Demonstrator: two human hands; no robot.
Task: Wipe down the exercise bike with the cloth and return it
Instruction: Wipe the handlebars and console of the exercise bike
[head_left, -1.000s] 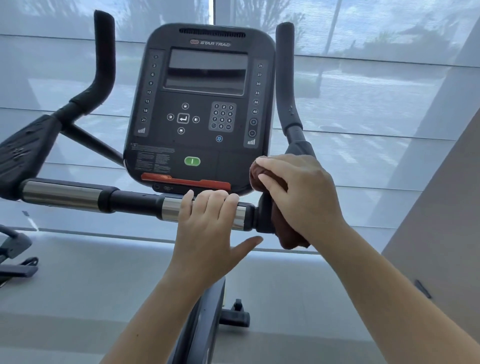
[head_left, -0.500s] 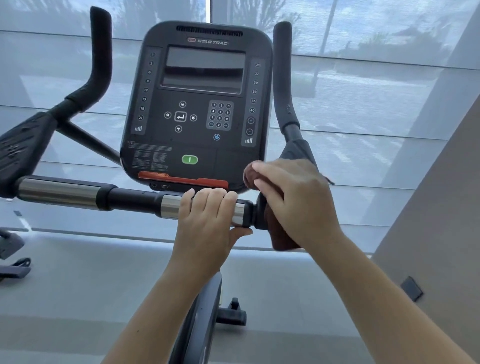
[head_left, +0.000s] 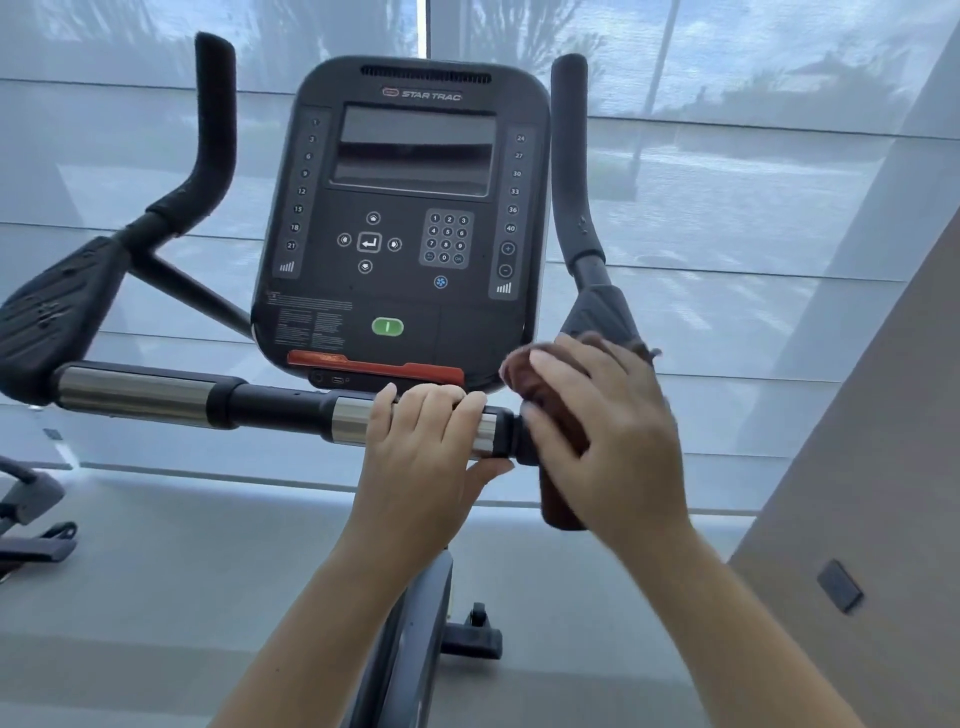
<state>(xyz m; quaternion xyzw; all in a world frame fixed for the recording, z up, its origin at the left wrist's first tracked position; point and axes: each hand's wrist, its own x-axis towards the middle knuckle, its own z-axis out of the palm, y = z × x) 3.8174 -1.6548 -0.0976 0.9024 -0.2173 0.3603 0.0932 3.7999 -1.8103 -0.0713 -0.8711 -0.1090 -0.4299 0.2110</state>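
A: Status?

B: Right hand (head_left: 608, 436) presses the brown cloth (head_left: 563, 431) onto the bike's right elbow pad, at 4 o'clock from the console (head_left: 410, 218). Fingers are together, curled over the cloth and pinning it to the pad. Left hand (head_left: 421, 457) is wrapped around the steel grip of the crossbar (head_left: 270, 408), fingers side by side, thumb underneath.

A: Technique?

B: My read: keep the left-hand brace so the bar doesn't twist. Fold the cloth around the pad and stroke toward 12 o'clock up the right handlebar upright (head_left: 569, 156). Use a flat palm, not fingertips. The underside of the pad is hidden, so cover it too.

A: Remaining?

B: Can't tell which parts are already wiped. Returning the cloth comes last.
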